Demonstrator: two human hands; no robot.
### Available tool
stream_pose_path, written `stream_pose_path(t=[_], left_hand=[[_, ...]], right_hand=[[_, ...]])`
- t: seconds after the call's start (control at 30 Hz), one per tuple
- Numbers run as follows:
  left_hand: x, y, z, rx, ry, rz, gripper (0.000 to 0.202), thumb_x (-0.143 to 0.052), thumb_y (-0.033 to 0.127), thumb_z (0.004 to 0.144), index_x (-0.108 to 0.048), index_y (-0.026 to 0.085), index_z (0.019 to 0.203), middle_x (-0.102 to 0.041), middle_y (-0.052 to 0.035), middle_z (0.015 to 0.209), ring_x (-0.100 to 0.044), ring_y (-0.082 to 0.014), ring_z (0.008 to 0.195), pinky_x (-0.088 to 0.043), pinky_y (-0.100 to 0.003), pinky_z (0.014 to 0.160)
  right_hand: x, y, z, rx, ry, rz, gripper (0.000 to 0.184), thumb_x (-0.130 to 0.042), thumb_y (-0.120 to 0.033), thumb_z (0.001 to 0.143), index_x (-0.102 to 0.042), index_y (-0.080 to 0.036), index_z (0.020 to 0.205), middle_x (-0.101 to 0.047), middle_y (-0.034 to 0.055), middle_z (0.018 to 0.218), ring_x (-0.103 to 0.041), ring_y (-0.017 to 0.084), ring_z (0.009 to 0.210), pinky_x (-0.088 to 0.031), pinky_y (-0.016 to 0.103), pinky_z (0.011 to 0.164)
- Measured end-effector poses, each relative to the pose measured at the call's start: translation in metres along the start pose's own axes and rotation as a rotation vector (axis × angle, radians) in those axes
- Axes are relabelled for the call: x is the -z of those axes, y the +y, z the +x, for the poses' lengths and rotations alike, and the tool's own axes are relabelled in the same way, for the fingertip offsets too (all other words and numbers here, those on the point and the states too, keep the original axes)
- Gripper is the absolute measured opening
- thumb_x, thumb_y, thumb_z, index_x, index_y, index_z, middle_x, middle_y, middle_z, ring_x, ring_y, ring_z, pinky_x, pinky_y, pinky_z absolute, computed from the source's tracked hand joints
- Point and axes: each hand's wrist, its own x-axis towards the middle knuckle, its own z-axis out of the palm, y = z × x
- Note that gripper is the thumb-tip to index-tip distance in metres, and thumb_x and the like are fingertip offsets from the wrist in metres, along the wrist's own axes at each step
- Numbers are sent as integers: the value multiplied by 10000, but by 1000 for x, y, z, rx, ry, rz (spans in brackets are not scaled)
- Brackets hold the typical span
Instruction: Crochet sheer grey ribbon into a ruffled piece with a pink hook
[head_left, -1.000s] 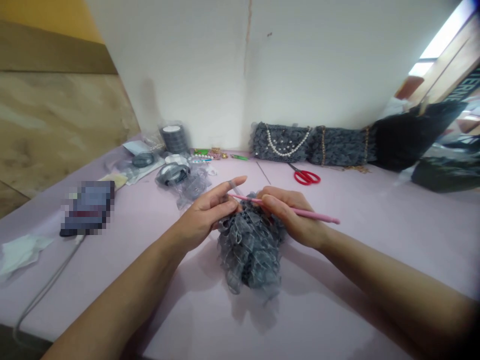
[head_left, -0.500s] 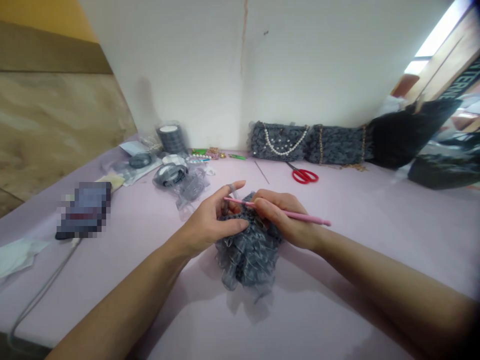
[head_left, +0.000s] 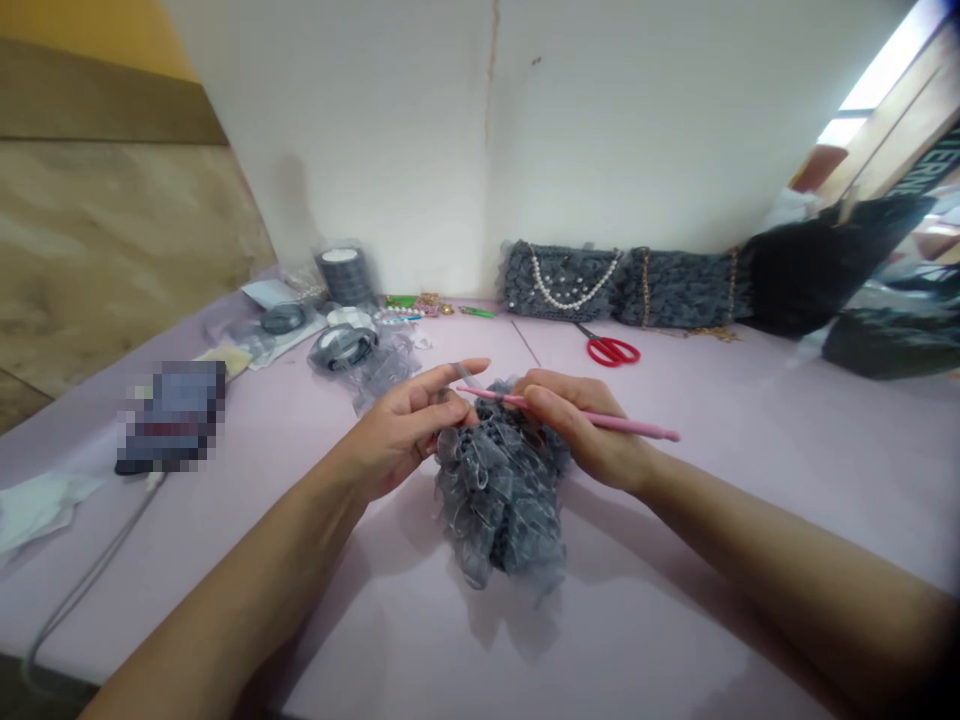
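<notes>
A pink crochet hook [head_left: 626,424] is gripped in my right hand [head_left: 581,420], its tip pointing left across the top of the work. Below the hook hangs a ruffled grey crochet piece [head_left: 502,490] made of sheer ribbon. My left hand [head_left: 409,425] pinches the piece's upper left edge between thumb and fingers. Its index finger is stretched out, with grey ribbon [head_left: 466,374] looped over it and running towards the hook. Just behind that hand lies a loose heap of the same sheer ribbon [head_left: 382,370].
Red-handled scissors [head_left: 611,350] and a thin needle-like rod [head_left: 526,343] lie beyond my hands. Two grey ruffled bags [head_left: 562,280] stand against the wall. At left are ribbon spools [head_left: 345,275], a phone [head_left: 176,415] with a cable, and white tissue [head_left: 45,508].
The hook has shifted slightly right and its tip has drawn back from the left fingers. My left thumb has moved up off the front of the piece to its edge.
</notes>
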Motion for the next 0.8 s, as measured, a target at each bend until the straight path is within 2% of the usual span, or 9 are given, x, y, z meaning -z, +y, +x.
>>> stream_pose_path(t=[0.2, 0.3, 0.47, 0.63, 0.8], left_hand=[[1, -1, 1, -50, -60, 28, 629, -748, 207, 762, -519, 264, 1344, -553, 24, 789, -495, -79, 681, -363, -199, 615], [5, -2, 0, -78, -68, 87, 670, -759, 153, 727, -521, 266, 1342, -547, 27, 822, -497, -82, 732, -375, -197, 658], [11, -3, 1, -106, -63, 202, 693, -714, 130, 752, -465, 266, 1384, -568, 21, 842, -510, -92, 757, -388, -206, 674], [9, 0, 0, -133, -7, 275, 698, -690, 131, 753, -444, 234, 1398, -563, 15, 838, -512, -100, 752, -396, -215, 660], [3, 6, -4, -187, 56, 412, 693, -659, 131, 765, -428, 233, 1410, -530, 22, 823, -488, -94, 715, -380, -212, 616]], right_hand=[[5, -1, 0, 6, -33, 6, 423, -405, -398, 987, -456, -173, 632, -477, -22, 607, -435, 91, 566, -327, 241, 519], [14, -4, 1, -31, -140, 34, 414, -420, -413, 980, -509, -166, 660, -527, -6, 636, -486, 105, 590, -370, 250, 543], [29, -13, 6, -25, -328, -25, 390, -415, -357, 986, -597, -151, 710, -624, 23, 705, -557, 119, 651, -406, 252, 595], [34, -20, 6, 3, -391, -103, 297, -378, -262, 994, -640, -150, 911, -657, 13, 775, -590, 110, 694, -433, 231, 639], [33, -26, 6, 15, -356, -229, 282, -367, -215, 983, -626, -153, 891, -627, 10, 746, -560, 109, 664, -407, 234, 606]])
